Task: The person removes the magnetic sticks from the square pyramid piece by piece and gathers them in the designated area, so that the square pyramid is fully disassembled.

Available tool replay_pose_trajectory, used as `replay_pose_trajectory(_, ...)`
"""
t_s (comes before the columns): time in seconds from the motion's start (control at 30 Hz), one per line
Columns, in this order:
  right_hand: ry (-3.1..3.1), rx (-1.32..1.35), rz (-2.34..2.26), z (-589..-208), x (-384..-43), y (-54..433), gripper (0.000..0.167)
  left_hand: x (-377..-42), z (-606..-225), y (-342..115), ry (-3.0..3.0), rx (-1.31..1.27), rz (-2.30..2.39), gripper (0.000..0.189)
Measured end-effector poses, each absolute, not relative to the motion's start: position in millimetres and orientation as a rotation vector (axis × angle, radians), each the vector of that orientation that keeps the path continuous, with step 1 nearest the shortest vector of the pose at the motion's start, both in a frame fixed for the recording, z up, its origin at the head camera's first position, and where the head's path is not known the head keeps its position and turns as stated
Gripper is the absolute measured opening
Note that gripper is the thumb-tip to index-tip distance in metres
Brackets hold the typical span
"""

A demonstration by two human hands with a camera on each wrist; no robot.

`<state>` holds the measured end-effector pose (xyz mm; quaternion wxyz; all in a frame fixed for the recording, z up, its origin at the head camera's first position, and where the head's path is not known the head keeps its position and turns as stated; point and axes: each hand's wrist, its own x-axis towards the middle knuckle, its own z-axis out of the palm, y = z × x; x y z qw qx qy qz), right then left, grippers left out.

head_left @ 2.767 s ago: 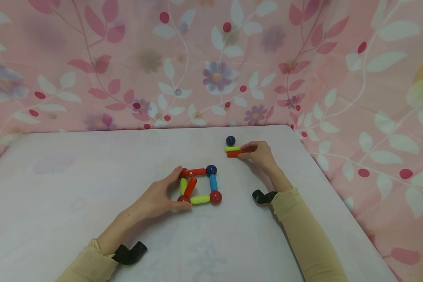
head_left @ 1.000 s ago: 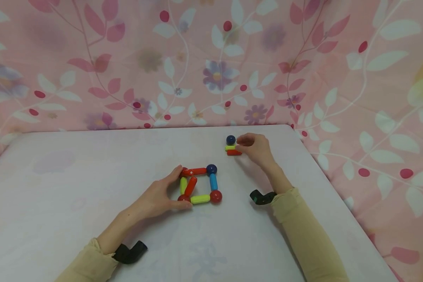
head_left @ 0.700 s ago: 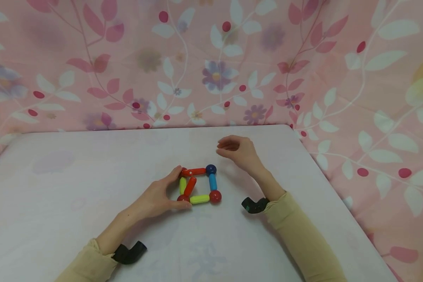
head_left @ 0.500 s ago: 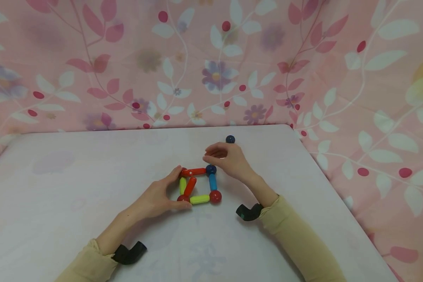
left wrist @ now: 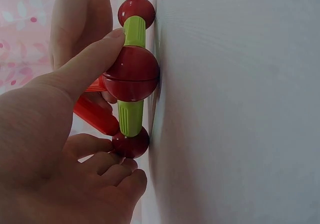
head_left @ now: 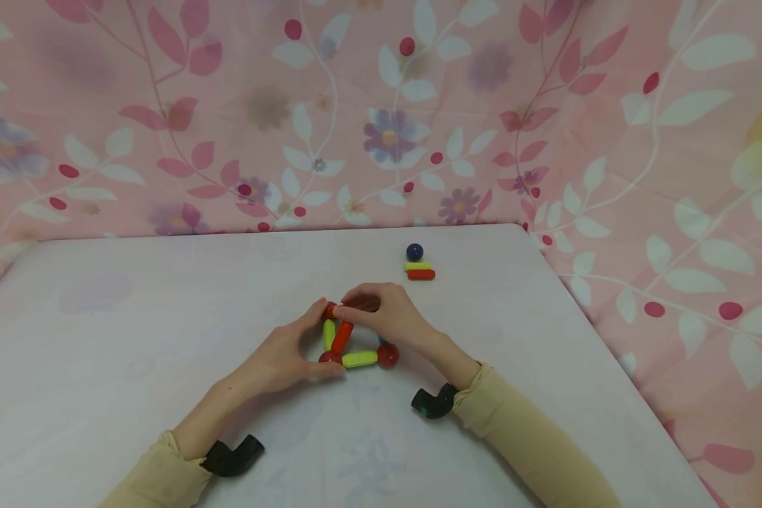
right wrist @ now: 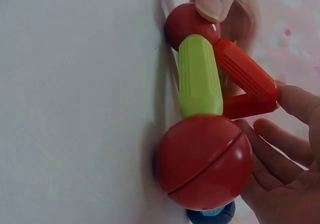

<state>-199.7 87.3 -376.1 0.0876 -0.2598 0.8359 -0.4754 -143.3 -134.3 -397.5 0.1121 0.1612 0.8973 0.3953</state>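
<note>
A: What are the hands busy with?

B: A square frame of glossy balls and sticks [head_left: 360, 360], lying on the white cloth-covered table [head_left: 165, 310] in front of the person. The left hand [head_left: 281, 358] holds its left side between thumb and fingers: the thumb lies on the near-left red ball [left wrist: 132, 74], the fingers reach the far-left red ball [left wrist: 132, 144]

A: What joins those two balls?

B: A ridged lime-green stick [left wrist: 131, 118]. A second lime-green stick [right wrist: 200, 76] runs along the near edge to the near-right red ball [right wrist: 204, 161], and a blue stick [head_left: 382, 341] goes back from there, mostly hidden by the right hand [head_left: 387, 312]. The right wrist view catches a dark blue ball [right wrist: 227, 213] beyond

A: Is that hand pinching anything?

B: Its thumb touches the upper end of a slanting red stick [right wrist: 247, 69], where a second red stick [right wrist: 246, 105] meets it. The curved fingers are just behind, and I cannot tell whether they press from the other side

A: And the rest of the table?

B: Farther back to the right, a loose dark blue ball [head_left: 415, 252], a loose lime-green stick [head_left: 418, 267] and a loose red stick [head_left: 422, 275] lie close together, one in front of another. A black curved device [head_left: 233, 457] sits at each wrist, and a pink flowered cloth [head_left: 228, 106] hangs behind
</note>
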Motion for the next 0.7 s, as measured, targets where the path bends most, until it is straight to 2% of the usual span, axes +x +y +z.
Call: replay_pose_trajectory(0.7, 2.504, -0.752, -1.381, -377.4, -204.9, 94.1, 0.029, -143.1, -397.5, -133.8, 2.633, 0.467, 1.164, 0.11)
